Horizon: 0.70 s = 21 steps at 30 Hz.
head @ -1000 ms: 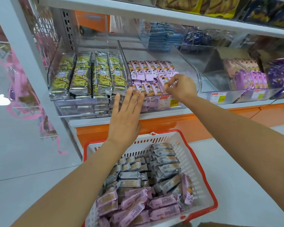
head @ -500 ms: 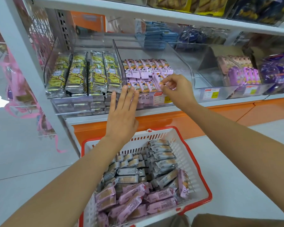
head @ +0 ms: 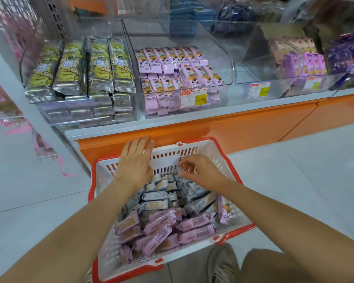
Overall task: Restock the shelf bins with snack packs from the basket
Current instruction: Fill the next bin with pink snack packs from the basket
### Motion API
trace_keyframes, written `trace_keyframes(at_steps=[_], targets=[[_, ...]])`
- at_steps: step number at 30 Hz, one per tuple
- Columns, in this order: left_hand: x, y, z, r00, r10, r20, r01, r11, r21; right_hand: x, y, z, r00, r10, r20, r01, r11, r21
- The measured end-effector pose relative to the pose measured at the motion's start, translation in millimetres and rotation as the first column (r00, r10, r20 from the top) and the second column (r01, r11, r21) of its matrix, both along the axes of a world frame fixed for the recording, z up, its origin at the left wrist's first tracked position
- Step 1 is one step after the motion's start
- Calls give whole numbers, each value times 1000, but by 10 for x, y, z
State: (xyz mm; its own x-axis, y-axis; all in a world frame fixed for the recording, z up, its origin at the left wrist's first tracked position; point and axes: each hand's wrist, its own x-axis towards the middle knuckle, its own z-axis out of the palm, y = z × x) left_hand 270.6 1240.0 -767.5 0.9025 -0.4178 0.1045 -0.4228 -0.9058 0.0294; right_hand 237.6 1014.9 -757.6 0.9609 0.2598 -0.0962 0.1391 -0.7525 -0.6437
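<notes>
Left hand (head: 136, 162) is flat, fingers straight and together, holding nothing, hovering over the far left corner of the basket (head: 217, 158). Right hand (head: 202, 172) sits just beside it, fingers curled down into the load. There's a grey corner at the fingertips, but it's too blurred to tell whether a pack is actually pinched.

Directly under both hands lie the grey snack packs (head: 154, 196), jumbled flat. Behind the hands, towards the person, comes a heap of pink snack packs (head: 161, 227), with one standing on edge against the basket's right wall.

These look like light, film-wrapped bars: crinkly, a bit slick, firm enough inside but likely to crack if squeezed. The best hold is probably across the middle of a bar, thumb against fingers, or several gathered side by side. The crimped ends would slip.

Beyond the hands and above them, well apart, the clear shelf bin (head: 225, 64) holds matching pink packs in rows, with room showing at its back. Left of that, the yellow-green packs (head: 80, 68) fill their own bin.
</notes>
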Motion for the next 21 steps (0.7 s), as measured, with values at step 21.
trace_keyframes(at_steps=[21], targets=[[44, 325, -726, 956, 150, -251, -101, 975, 200, -65, 329, -994, 881, 169, -441, -215, 975, -55]])
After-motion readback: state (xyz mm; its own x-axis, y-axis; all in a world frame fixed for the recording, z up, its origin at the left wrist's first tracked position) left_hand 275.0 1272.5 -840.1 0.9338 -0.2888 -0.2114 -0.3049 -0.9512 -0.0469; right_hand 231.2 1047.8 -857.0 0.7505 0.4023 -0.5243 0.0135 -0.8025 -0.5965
